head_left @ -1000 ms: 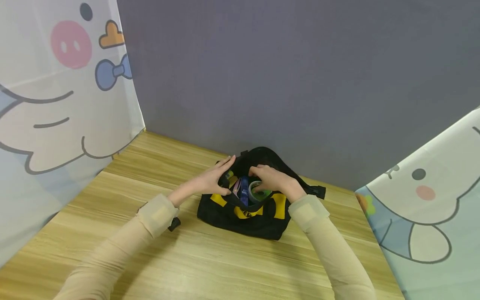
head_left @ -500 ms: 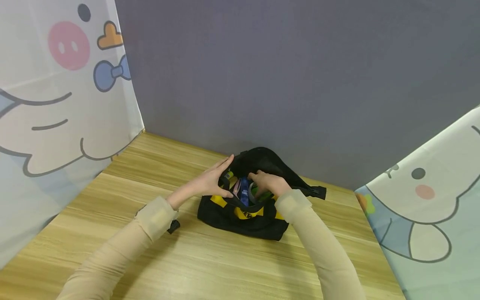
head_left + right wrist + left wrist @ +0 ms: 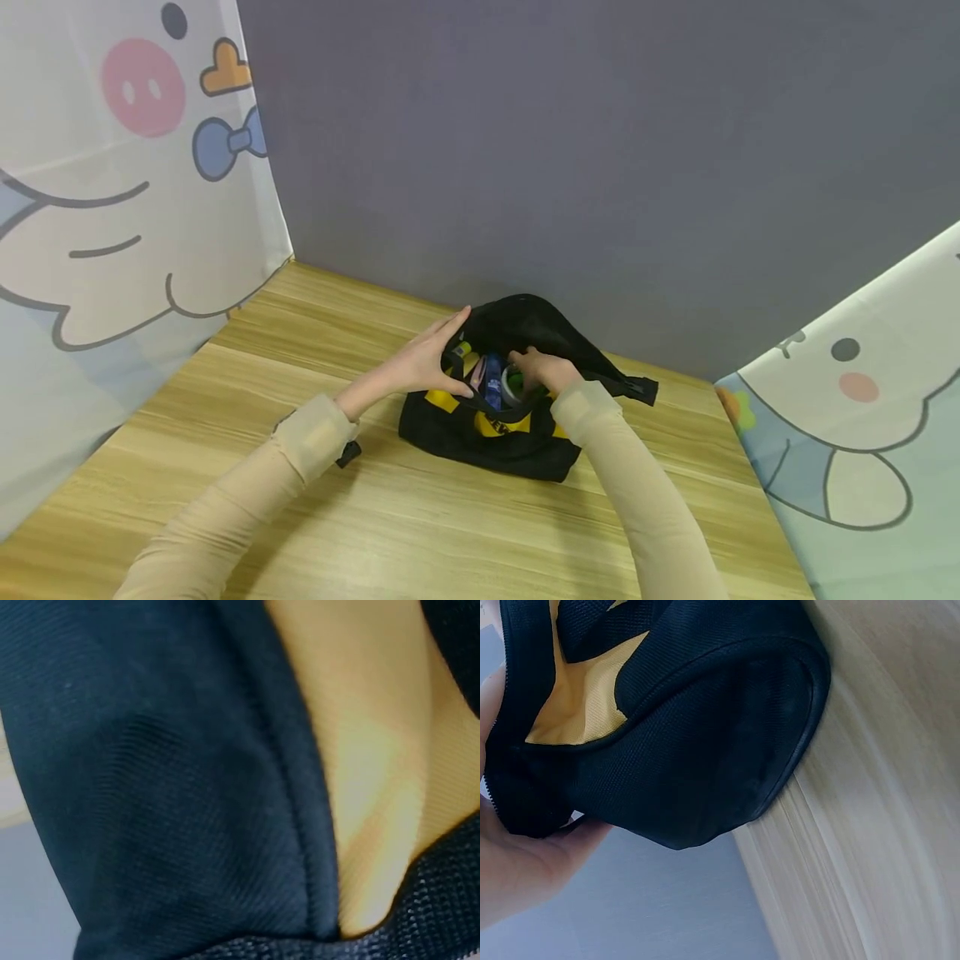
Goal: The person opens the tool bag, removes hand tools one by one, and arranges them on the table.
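Observation:
A black tool bag (image 3: 487, 454) with yellow patches stands unzipped on the table. My left hand (image 3: 420, 362) spreads its mouth, thumb on the front rim and straight fingers toward the back; in the left wrist view that hand (image 3: 525, 866) shows at the zipped edge. Reaching into the bag, my right hand (image 3: 547, 371) is beside a pale ring (image 3: 508, 392) with green inside, perhaps a tape roll. Its fingertips are partly hidden. Next to the ring lie a blue item (image 3: 492, 383), a pinkish piece (image 3: 477, 372) and a yellow-green item (image 3: 462, 348). Only the bag's side (image 3: 187, 810) fills the right wrist view.
The wood-grain table (image 3: 390, 533) meets a grey wall panel (image 3: 562, 167) right behind the bag. Cartoon-printed sheets flank both sides. A black strap end with a buckle (image 3: 348, 454) lies by the left forearm; another strap end (image 3: 641, 389) sticks out at the right.
My right hand has shifted slightly and its wrist has moved left and lower over the bag's front rim. The left hand stays on the bag's mouth.

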Demonstrator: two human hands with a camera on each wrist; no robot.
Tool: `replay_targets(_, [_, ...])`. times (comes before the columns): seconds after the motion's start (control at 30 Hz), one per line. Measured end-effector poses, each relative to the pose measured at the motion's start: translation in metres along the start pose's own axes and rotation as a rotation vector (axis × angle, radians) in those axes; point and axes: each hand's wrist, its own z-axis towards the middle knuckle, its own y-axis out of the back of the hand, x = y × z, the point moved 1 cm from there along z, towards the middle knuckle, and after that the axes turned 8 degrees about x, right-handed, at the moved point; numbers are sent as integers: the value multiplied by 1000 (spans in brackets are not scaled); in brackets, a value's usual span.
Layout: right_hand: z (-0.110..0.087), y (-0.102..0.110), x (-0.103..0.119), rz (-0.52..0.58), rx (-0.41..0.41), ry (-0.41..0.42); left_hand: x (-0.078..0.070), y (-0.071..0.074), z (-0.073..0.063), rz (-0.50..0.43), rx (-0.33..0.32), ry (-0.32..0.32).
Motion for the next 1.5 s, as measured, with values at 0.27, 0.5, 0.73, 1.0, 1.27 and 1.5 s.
replay_targets(0.27, [3, -1, -3, 13, 17, -17, -5, -1, 1, 5, 6, 2])
replay_targets(0.5, [4, 0, -2, 13, 26, -14, -6, -1, 1, -7, 8, 10])
replay_targets(0.73, [5, 0, -2, 6, 13, -5, -6, -1, 0, -7, 13, 14])
replay_targets(1.0, [2, 1, -1, 14, 2, -9, -5, -1, -1, -27, 22, 19])
replay_targets(1.27, [-2, 4, 0, -7, -15, 12, -3, 0, 0, -27, 29, 18])
replay_targets(1.5, [-4, 7, -3, -8, -16, 21, -2, -2, 2, -23, 49, 34])
